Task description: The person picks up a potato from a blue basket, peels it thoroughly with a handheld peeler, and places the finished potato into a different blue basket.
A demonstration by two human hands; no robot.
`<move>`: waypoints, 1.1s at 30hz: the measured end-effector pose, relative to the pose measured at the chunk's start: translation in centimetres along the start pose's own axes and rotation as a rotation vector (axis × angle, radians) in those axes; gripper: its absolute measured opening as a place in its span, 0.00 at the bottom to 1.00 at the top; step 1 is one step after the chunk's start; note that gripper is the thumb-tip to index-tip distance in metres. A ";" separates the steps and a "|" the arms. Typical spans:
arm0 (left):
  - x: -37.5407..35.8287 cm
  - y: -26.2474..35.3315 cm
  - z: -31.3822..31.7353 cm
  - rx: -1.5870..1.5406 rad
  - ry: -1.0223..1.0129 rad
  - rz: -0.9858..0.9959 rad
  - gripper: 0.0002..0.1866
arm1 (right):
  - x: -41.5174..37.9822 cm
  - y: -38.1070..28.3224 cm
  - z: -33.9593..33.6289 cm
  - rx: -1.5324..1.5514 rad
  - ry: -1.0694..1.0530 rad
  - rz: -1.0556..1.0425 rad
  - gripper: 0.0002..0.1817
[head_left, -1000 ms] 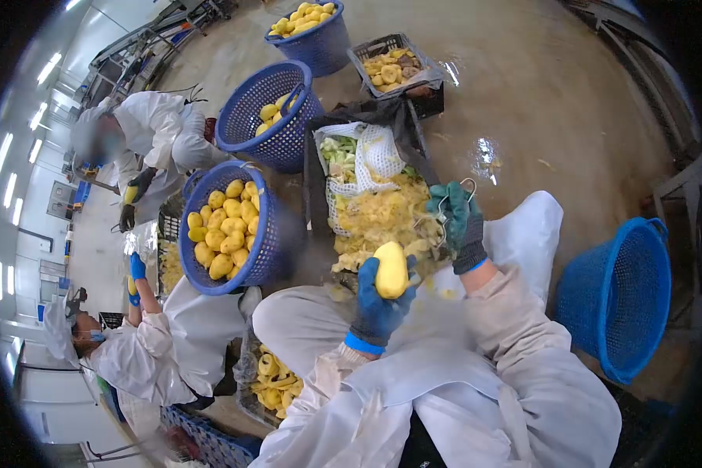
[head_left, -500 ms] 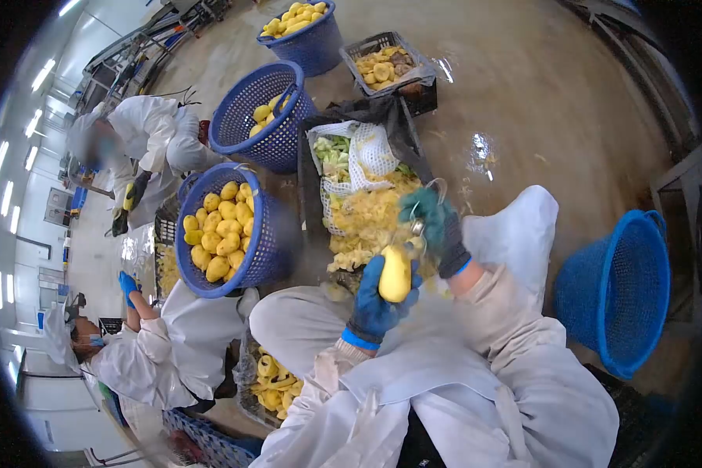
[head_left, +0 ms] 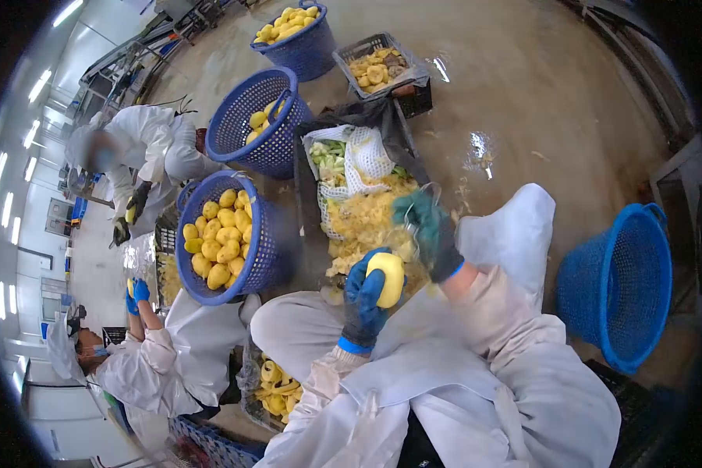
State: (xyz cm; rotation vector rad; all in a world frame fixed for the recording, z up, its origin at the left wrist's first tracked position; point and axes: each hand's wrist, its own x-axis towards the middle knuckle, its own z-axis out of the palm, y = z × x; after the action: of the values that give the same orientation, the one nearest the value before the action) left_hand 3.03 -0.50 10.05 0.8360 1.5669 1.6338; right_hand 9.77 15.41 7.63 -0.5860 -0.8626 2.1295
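My left hand (head_left: 364, 300), in a blue glove with a blue wristband, is closed around a pale yellow peeled mango (head_left: 390, 281). My right hand (head_left: 429, 234), in a green glove blurred by movement, grips what looks like a metal peeler (head_left: 435, 189) by its thin wire-loop handle. The peeler's head is smeared, so contact with the mango cannot be made out. Under both hands lies a dark-lined crate (head_left: 310, 207) holding yellow peelings (head_left: 359, 226), green scraps and white foam netting (head_left: 366, 156).
A blue basket of yellow mangoes (head_left: 225, 238) stands left of the crate, with more baskets (head_left: 257, 129) beyond. Right is a blue basket (head_left: 616, 288). A small crate of cut pieces (head_left: 378, 70) sits ahead. Two co-workers (head_left: 156, 359) work at left; peel fills a crate (head_left: 277, 390).
The mango has turned in my left hand and shifted slightly left. My right hand has drawn a little away from it. A co-worker at lower left now holds up something yellow.
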 end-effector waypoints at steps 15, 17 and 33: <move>0.3 -0.7 0.7 -0.855 -0.058 -0.386 0.26 | -0.3 0.9 -0.5 -0.314 -0.206 -0.281 0.18; 0.6 -1.0 0.1 -1.240 -0.173 -0.570 0.27 | 1.6 0.5 -2.0 -0.096 -0.061 -0.200 0.19; -0.3 -0.1 0.8 0.057 -0.095 0.103 0.35 | 2.0 0.9 -3.2 0.018 0.057 -0.129 0.16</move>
State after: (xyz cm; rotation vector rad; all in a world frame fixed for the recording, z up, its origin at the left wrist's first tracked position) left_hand 3.89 -0.33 9.98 1.0250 1.5328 1.6035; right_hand 10.15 17.78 4.61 -0.5644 -0.8269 1.9932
